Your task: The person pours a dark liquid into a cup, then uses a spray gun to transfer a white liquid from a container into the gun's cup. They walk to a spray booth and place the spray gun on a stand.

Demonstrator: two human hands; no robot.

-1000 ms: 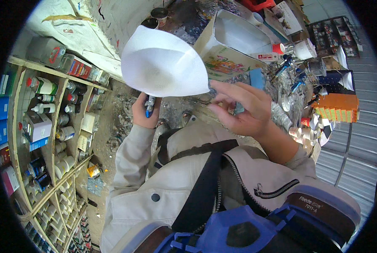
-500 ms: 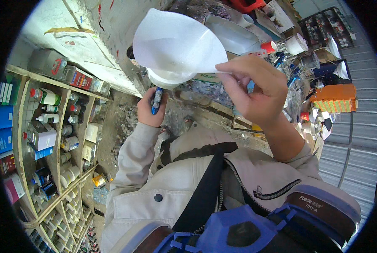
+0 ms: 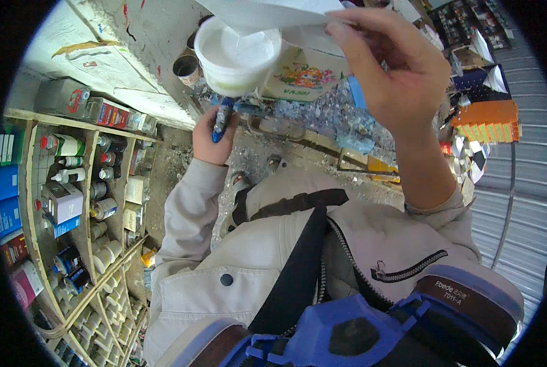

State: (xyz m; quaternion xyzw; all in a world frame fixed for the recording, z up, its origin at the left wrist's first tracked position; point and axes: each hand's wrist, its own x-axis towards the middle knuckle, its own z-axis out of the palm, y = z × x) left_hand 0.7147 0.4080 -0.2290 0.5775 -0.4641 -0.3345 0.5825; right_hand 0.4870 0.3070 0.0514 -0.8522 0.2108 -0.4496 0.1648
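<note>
And here's the left hand, wrapped firmly around a blue-and-silver handle, a white cup sitting right above that grip! Over on the other side, the right hand has a white paper funnel pinched by its edge between thumb and fingers, and the funnel's lower point overlaps the cup's mouth; whether the two touch, I can't tell.

Now look at that workbench, just beyond the left grip and spreading to its right, crusted and smeared with blue, grey and white paint! A printed carton stands on it between the two hands, a blue block close by the right wrist. A dark-mouthed paper cup sits beyond the left hand, slightly to its left.

Swing left of that grip: a scuffed white wall flecked with red, and below it wooden shelving packed with bottles, boxes and stacked white tubs, facing a speckled floor. Out past the right hand, an orange box, and behind it, corrugated metal cladding!
</note>
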